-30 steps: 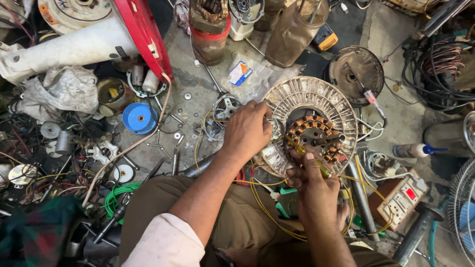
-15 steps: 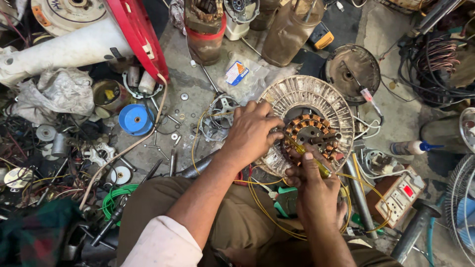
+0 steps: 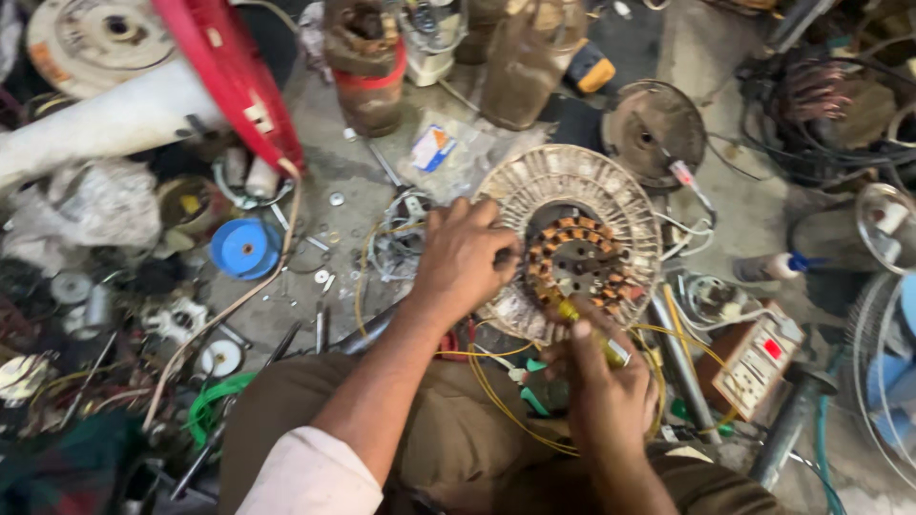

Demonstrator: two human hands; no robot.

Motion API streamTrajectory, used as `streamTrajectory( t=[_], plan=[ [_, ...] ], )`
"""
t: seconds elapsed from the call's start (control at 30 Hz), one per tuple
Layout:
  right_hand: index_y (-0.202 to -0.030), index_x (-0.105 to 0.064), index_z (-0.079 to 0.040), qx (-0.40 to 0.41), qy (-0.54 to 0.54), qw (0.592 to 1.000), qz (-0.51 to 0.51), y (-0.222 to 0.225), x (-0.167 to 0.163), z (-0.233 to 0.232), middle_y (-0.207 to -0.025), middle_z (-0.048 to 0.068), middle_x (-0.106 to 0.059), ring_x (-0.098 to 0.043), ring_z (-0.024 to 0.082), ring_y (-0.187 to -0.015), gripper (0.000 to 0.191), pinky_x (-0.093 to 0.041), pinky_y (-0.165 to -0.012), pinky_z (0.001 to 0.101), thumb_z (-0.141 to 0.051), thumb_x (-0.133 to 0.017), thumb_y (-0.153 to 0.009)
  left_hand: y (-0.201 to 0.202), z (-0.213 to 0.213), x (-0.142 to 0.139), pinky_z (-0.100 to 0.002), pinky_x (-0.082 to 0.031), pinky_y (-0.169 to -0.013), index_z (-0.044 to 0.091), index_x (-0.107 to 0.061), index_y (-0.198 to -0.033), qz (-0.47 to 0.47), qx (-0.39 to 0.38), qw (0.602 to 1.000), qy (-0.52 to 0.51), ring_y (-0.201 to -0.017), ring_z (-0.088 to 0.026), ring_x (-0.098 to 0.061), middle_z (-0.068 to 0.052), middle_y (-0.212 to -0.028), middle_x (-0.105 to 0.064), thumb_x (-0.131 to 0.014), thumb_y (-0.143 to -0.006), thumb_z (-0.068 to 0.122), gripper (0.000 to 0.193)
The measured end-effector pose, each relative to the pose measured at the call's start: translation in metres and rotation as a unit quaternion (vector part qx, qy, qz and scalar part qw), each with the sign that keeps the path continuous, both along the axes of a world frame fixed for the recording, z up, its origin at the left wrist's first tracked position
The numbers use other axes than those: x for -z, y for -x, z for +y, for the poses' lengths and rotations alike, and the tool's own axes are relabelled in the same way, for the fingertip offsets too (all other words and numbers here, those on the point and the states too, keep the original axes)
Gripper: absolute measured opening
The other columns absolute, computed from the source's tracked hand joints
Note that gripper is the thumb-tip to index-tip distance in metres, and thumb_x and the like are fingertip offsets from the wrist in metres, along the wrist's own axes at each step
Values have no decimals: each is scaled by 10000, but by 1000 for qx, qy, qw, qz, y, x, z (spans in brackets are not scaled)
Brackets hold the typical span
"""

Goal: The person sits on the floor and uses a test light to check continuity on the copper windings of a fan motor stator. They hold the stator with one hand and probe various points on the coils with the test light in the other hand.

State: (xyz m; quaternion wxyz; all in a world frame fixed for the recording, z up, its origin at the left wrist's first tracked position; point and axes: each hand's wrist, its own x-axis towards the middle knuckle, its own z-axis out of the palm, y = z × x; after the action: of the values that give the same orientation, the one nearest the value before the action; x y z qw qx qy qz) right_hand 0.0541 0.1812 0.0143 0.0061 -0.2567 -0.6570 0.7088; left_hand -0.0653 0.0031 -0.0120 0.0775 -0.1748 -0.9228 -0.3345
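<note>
**Stator work in hand: tool at the windings, housing steadied**

Your left hand (image 3: 468,257) lies spread over the near-left rim of the round, ribbed, pale metal fan-motor housing (image 3: 572,186), fingers curled down over the edge and gripping it. The housing rests on the grey concrete floor (image 3: 334,172) just beyond your knees, tilted slightly toward you.

Your right hand (image 3: 606,396) is closed round a slim tool with a yellowish handle (image 3: 596,339). Its tip sits at the lower edge of the ring of copper-orange wound coils (image 3: 549,253) around the dull grey steel hub (image 3: 579,259). Whether the tip touches a coil or a lead, I cannot tell.

Judgement: you are at the stage of working on the winding connections, with the housing held against turning. The next move calls for a fine, steady tip and a firm left-hand hold; the enamelled wire will scratch easily.

Materials noted:
- Thin yellow insulated wires (image 3: 496,391) loop loosely across your lap, springy and apt to snag.
- A flat blue plastic disc (image 3: 243,248) lies well to the left.
- A wooden box tester with a red indicator (image 3: 759,358) stands to the right, near the housing.
- A dark round metal end cover (image 3: 654,129) lies just behind the housing.
</note>
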Motion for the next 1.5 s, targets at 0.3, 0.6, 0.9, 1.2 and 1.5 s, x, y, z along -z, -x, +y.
streamTrajectory(
  t=[0.3, 0.6, 0.9, 1.2, 1.5],
  plan=[
    [-1327, -626, 70, 0, -182, 965, 187, -64, -17, 51, -1129, 159, -748, -707, 194, -794, 357, -591, -710, 307, -118, -610, -1025, 0, 1, 7, -508, -394, -957, 170, -758, -867, 53, -23, 998, -23, -1052, -272, -564, 4, -1033, -651, -777, -844, 211, 51],
    [-1285, -635, 3, -34, -169, 978, 119, -41, 3, 23, -1070, 138, -724, -704, 144, -803, 372, -592, -696, 297, -72, -687, -925, 3, -10, 7, -490, -419, -952, 181, -784, -896, 18, -66, 997, -24, -1076, -275, -565, 11, -1069, -657, -788, -827, 194, 71],
    [-1279, -695, -83, -126, -278, 949, 80, 12, -3, -13, -1117, 93, -772, -750, 127, -689, 351, -610, -557, 271, -156, -715, -936, -4, -8, -8, -536, -407, -941, 152, -787, -874, -33, -42, 999, 12, -1102, -323, -541, -80, -1076, -631, -873, -667, 266, 251],
    [-1228, -690, -41, -167, -461, 844, 218, 28, 0, -21, -1141, 172, -744, -730, 330, -1058, 314, -569, -913, 422, -101, -718, -922, 0, -3, 16, -467, -506, -876, 96, -751, -789, 4, -72, 997, 28, -994, -341, -606, -118, -1012, -640, -811, -695, 168, 133],
    [-1270, -670, -64, -199, -491, 828, 187, 33, 4, -27, -1158, 190, -717, -711, 383, -1019, 383, -572, -854, 448, -91, -708, -890, 8, -5, 36, -447, -555, -825, 78, -725, -794, 21, -114, 990, -77, -940, -368, -688, -183, -963, -700, -781, -722, 96, 92]
  ],
)
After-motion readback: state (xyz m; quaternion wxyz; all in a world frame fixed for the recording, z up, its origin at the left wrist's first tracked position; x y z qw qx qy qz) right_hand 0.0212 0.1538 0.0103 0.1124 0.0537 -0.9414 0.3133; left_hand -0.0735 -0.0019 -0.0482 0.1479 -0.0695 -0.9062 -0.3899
